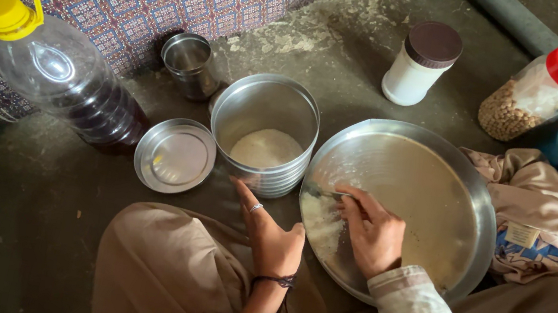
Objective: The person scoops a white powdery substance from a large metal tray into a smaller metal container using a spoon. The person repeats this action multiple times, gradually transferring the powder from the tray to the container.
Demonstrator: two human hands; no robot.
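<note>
Now: steel tin (pixel 264 131) holds flour (pixel 265 148) (lid (pixel 175 155) beside).

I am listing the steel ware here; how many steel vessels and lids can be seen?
4: small cup by the patterned wall, open canister with flour, its flat lid left of it, wide plate under the right hand.

Two hands (pixel 273 238), one steel plate (pixel 470 188), three jars (pixel 421 63), perhaps two tins (pixel 268 109), one bottle (pixel 58 78).

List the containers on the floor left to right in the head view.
Clear bottle with yellow cap → flat steel lid → steel canister of white flour → wide steel plate → red-lidded jar.
</note>
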